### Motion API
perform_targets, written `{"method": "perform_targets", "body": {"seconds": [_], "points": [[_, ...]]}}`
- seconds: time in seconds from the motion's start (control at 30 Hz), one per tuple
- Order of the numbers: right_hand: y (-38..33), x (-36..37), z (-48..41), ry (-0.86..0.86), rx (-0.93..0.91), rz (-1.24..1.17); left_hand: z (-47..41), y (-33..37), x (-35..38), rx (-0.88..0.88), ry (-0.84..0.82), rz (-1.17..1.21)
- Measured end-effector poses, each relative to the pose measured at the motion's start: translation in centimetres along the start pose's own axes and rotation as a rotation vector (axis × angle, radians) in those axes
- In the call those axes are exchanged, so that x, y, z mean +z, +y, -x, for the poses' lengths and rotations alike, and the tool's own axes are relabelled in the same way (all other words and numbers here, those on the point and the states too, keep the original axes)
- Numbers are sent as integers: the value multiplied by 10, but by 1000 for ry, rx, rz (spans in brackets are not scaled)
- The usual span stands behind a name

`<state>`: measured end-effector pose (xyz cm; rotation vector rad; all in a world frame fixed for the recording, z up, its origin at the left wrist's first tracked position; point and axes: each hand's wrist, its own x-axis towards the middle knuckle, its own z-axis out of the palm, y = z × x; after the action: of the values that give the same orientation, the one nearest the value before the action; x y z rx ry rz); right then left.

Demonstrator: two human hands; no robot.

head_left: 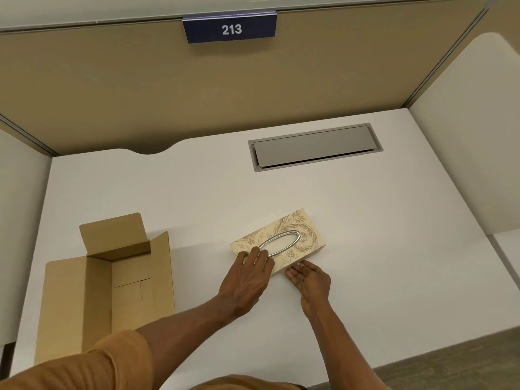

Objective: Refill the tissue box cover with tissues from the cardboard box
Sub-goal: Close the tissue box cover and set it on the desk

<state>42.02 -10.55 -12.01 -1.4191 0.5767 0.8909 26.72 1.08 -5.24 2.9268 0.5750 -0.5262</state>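
Note:
The tissue box cover (292, 235), cream with a gold leaf pattern and a silver oval slot, lies flat on the white desk, turned at an angle. White shows inside the slot. My left hand (247, 280) rests palm down on the cover's near left end, fingers spread over the slot's rim. My right hand (309, 278) is flat against the cover's near long side, fingertips touching it. The brown cardboard box (107, 288) stands open at the left with its flaps up; I see only bare cardboard inside.
A grey cable hatch (315, 146) is set into the white desk (365, 249) behind the cover. Tan partition walls enclose the back and sides, with a blue sign reading 213 (230, 29). The desk's front edge runs along the lower right.

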Motion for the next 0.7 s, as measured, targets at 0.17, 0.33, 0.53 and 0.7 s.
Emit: {"method": "perform_targets", "body": {"seconds": [0.17,0.33,0.53,0.7], "points": [[-4,-6,-1,-1,-50,54,4,-2,3,37,-45,-45],[-12,-11,7,31,-300,341,7,-2,3,40,-31,-67],[-15,-19,13,-14,-917,920,11,-17,1,53,46,-85],[-19,-20,16,-212,-1149,1342,10,-35,0,48,131,-107]]}}
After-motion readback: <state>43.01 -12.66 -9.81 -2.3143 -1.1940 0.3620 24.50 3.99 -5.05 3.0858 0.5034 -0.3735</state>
